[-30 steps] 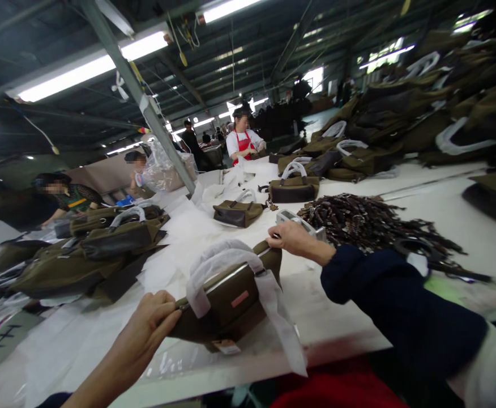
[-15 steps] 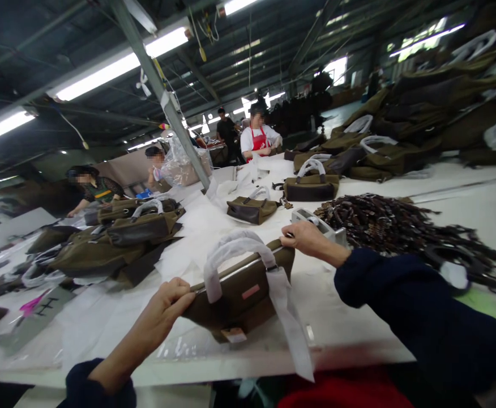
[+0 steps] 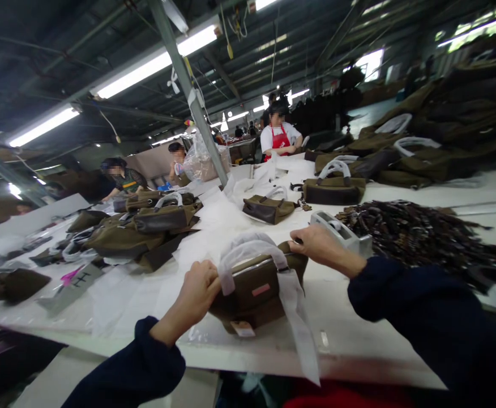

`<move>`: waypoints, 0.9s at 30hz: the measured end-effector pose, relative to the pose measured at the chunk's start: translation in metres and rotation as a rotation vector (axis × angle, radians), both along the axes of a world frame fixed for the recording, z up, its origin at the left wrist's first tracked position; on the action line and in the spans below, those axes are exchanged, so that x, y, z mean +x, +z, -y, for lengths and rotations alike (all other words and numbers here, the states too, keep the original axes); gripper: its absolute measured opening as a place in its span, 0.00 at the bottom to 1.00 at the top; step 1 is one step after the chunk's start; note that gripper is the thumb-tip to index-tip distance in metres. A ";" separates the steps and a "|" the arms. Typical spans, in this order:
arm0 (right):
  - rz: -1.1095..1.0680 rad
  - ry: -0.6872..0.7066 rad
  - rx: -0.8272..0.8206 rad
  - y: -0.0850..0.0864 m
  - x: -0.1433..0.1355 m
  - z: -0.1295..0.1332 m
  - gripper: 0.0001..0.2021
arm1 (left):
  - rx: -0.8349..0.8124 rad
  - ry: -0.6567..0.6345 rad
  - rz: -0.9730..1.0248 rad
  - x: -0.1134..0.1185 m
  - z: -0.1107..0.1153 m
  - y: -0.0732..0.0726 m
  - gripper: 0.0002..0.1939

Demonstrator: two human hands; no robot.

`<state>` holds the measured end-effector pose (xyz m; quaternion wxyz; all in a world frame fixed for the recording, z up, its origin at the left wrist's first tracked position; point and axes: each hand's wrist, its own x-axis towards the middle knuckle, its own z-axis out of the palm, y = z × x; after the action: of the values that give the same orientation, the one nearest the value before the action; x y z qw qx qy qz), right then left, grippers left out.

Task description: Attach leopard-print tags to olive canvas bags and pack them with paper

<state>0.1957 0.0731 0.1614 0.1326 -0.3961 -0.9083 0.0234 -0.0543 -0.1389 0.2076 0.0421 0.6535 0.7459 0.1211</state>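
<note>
An olive handbag (image 3: pixel 256 294) stands upright near the front edge of the white table, its zip line along the top. Its handles (image 3: pixel 248 249) are wrapped in white tissue, and a wrapped strip (image 3: pixel 296 323) hangs down its front. A small pink label (image 3: pixel 260 290) and a pale tag (image 3: pixel 243 328) show on the bag. My left hand (image 3: pixel 197 292) grips the left top end of the bag, fingers closed. At the right top end, my right hand (image 3: pixel 318 246) is closed on the bag's corner.
Piled olive bags lie at left (image 3: pixel 141 229) and right (image 3: pixel 443 141). Two bags (image 3: pixel 269 208) (image 3: pixel 335 190) stand beyond mine. Right of my right hand are a grey metal holder (image 3: pixel 337 226) and a heap of dark straps (image 3: pixel 409 232). Several people sit or stand behind.
The view has turned left, so most things sit further right. My left hand has come closer to my right hand, and the bag's top looks less stretched between them.
</note>
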 end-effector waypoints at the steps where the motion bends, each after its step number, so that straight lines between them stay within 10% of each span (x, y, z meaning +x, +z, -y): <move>1: 0.013 0.002 0.003 0.000 0.000 0.000 0.12 | 0.004 -0.005 -0.001 0.000 -0.003 0.001 0.15; 13: -0.044 0.023 -0.039 -0.005 0.002 -0.007 0.13 | -0.069 0.058 0.454 -0.030 0.044 0.013 0.20; 27: 0.029 0.032 0.016 -0.003 -0.012 -0.009 0.14 | 0.043 -0.022 0.129 0.004 0.012 0.007 0.20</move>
<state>0.1837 0.0825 0.1586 0.1221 -0.3805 -0.9166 0.0126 -0.0501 -0.1505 0.2145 0.0774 0.6531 0.7318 0.1785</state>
